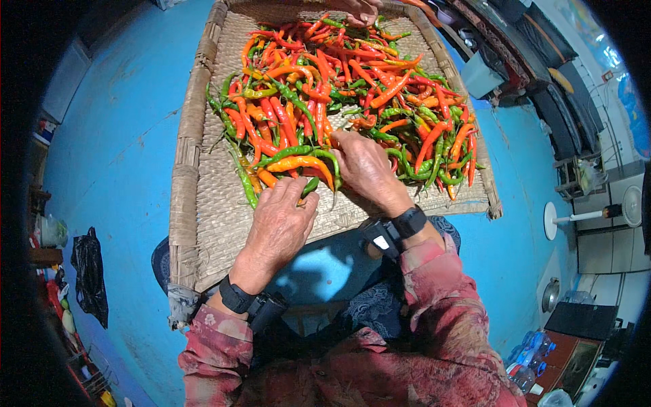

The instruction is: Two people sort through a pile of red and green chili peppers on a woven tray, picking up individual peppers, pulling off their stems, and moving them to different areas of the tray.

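Observation:
Red, orange and green chili peppers (pixel 285 115) lie heaped in a large woven tray (pixel 227 230). At the near edge of the heap my left hand (pixel 281 214) has its fingers closed, with a short green chili (pixel 310 186) between thumb and fingers. My right hand (pixel 369 169) reaches into the middle of the heap, its fingers curled down among the peppers; whatever they grip is hidden. Between my two hands lies a curved orange chili (pixel 298 163), with green ones beside it.
Another person's hand (pixel 359 10) is at the tray's far edge. The tray's near side sits over my lap, above a blue floor (pixel 129 169). A black plastic bag (pixel 89 275) lies at left. A white fan (pixel 590 214) and several plastic bottles (pixel 532 353) stand at right.

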Action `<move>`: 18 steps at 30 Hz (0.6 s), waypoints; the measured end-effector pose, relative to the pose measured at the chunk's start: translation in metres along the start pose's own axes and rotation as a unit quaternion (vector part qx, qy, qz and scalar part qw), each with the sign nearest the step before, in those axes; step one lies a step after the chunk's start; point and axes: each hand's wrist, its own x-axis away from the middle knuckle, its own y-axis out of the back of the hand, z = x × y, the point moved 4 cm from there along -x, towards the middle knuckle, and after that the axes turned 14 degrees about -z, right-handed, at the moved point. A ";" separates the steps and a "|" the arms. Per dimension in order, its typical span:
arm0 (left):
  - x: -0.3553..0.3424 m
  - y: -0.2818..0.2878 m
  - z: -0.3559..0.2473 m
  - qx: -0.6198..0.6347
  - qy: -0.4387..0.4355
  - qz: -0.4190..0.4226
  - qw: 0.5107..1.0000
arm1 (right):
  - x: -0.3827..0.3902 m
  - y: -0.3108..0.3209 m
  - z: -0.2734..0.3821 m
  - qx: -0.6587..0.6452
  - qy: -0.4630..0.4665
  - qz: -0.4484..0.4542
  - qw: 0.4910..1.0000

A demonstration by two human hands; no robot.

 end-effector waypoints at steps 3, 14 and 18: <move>0.000 -0.002 -0.001 0.000 -0.006 -0.005 1.000 | -0.002 -0.006 0.000 -0.007 0.006 -0.025 1.000; 0.000 0.001 0.001 -0.004 -0.006 0.007 1.000 | -0.007 -0.001 -0.023 -0.155 -0.162 0.000 0.975; -0.001 0.001 -0.001 -0.002 -0.007 0.009 1.000 | 0.002 -0.010 -0.021 -0.036 -0.057 -0.047 0.997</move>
